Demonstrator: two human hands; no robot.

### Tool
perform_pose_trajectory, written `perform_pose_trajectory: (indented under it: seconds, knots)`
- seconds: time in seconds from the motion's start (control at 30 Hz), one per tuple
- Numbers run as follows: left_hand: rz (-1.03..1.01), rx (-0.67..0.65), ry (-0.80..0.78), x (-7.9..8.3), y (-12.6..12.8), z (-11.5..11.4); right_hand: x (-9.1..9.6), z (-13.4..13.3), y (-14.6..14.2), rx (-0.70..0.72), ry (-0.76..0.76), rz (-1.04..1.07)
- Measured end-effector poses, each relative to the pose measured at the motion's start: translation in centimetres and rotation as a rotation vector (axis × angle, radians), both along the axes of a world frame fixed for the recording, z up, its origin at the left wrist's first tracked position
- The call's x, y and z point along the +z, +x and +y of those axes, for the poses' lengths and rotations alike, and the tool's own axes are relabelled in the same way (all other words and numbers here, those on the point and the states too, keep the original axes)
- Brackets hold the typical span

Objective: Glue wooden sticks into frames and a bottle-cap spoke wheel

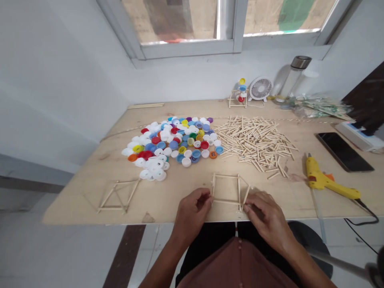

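Near the table's front edge lies a square frame of thin wooden sticks [225,202], with further sticks slanting off its right side. My left hand [192,212] pinches the left side of this frame between thumb and fingers. At the right side, the thumb and fingers of my right hand [268,214] close on the lower end of a slanted wooden stick [246,194] beside the frame's corner. My right fingertips partly hide where that stick meets the frame. Another stick frame [112,208], with a diagonal piece, stands on the table to the left.
Colourful bottle caps [173,145] and a heap of cut sticks [255,140] lie behind the frame. To the right are a yellow glue gun [325,182], a phone [345,152] and a power strip [360,136]. A small fan [261,89] and a bottle [291,80] stand at the back.
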State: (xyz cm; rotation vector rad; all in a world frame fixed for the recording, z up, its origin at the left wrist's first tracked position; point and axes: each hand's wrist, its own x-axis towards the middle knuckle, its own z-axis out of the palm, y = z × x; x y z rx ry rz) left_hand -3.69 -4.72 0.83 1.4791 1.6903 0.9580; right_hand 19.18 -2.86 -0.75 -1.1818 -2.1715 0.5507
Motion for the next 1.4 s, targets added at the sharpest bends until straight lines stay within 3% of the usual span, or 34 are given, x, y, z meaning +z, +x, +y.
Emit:
perform_pose_trajectory:
  seconds: [0.73, 1.07, 1.4]
  knots:
    - [0.019, -0.009, 0.011, 0.4, 0.15, 0.04, 0.43, -0.12, 0.29, -0.013, -0.082, 0.069]
    - [0.013, -0.017, 0.019, 0.77, 0.2, 0.16, 0.73, -0.17, 0.65, -0.038, -0.044, 0.052]
    - [0.021, -0.005, 0.035, 0.23, 0.17, 0.34, 0.88, 0.43, -0.14, -0.065, -0.105, 0.045]
